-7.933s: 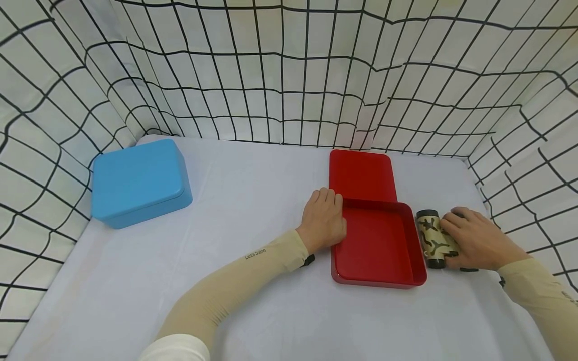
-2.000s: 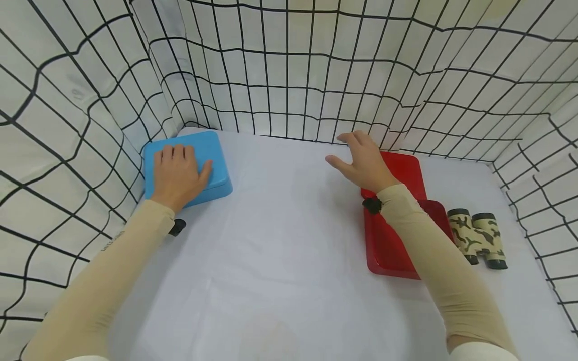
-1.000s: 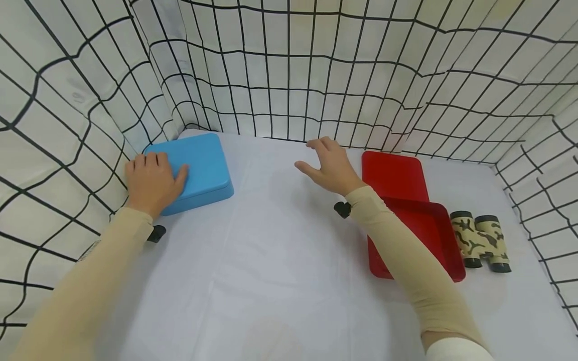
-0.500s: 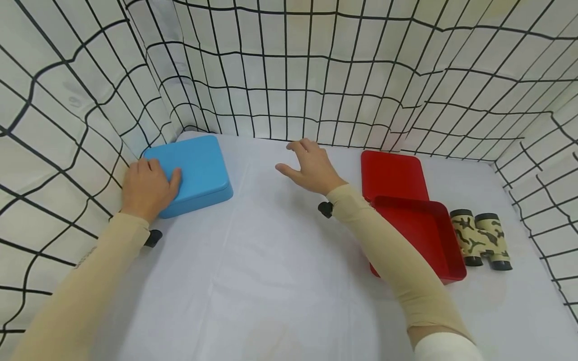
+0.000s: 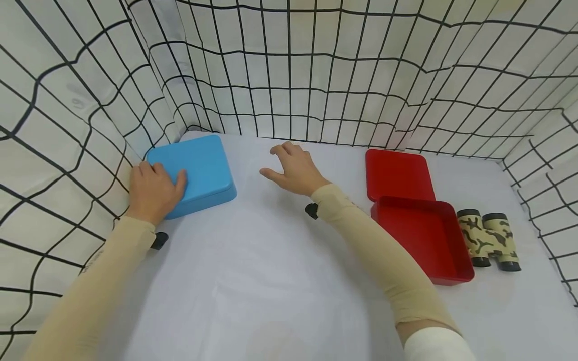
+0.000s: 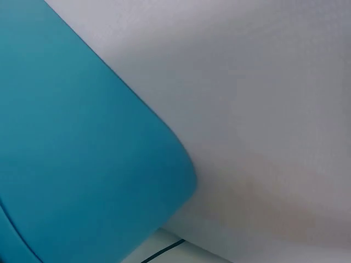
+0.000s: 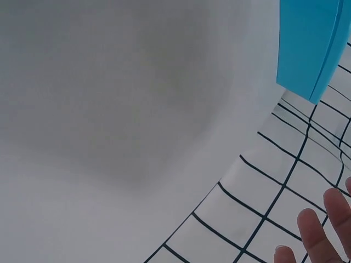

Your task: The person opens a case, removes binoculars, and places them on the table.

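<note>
A blue lidded box point(image 5: 198, 170) stands at the back left of the white table, its lid on. My left hand point(image 5: 153, 193) holds its left end, with the fingers bent over the far-left edge and the thumb lying along the top. The fingertips are hidden. In the left wrist view the side of the blue box point(image 6: 98, 142) fills the left. My right hand point(image 5: 295, 169) hovers to the right of the box, apart from it, fingers loosely spread and holding nothing. Several fingertips of the right hand point(image 7: 318, 235) show in the right wrist view.
An uncovered red box point(image 5: 420, 240) sits at the right, its red lid point(image 5: 397, 175) lying behind it. Camouflage binoculars point(image 5: 489, 240) lie to the right of the red box. A black grid net point(image 5: 289, 70) over white cloth walls the back and sides.
The left hand slid from the top of the blue box to its left end, its fingers bending over the edge. The right hand left the binoculars and moved left towards the blue box.
</note>
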Demonstrator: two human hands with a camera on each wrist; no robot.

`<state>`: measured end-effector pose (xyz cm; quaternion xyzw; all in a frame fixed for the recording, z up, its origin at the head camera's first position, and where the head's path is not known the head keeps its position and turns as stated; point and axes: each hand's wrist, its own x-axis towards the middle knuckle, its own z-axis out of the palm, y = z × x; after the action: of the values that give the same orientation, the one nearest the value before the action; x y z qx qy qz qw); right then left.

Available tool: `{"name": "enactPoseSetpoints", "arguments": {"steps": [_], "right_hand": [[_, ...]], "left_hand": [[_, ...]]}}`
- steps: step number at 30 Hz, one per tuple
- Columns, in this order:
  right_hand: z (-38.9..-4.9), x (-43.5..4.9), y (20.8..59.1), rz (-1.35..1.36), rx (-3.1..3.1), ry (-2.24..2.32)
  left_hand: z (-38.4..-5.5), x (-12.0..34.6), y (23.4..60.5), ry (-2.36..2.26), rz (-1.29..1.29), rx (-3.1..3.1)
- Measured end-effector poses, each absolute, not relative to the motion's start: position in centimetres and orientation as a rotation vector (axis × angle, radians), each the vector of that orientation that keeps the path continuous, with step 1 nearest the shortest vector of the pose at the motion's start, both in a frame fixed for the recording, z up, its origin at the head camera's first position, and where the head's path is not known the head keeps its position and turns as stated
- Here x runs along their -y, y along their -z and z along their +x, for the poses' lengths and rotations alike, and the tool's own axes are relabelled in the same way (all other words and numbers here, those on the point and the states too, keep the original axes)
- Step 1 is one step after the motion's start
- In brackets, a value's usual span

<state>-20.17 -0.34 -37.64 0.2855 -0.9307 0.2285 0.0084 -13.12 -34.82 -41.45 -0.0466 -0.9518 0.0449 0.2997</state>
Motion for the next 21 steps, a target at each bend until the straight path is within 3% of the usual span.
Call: {"name": "enactPoseSetpoints", "arguments": {"steps": [21], "right_hand": [[-20.6,4.3,39.2,0.957,2.961,-0.697]], "left_hand": [[-12.9,34.6,41.3,-0.148,-0.159,2.508]]}}
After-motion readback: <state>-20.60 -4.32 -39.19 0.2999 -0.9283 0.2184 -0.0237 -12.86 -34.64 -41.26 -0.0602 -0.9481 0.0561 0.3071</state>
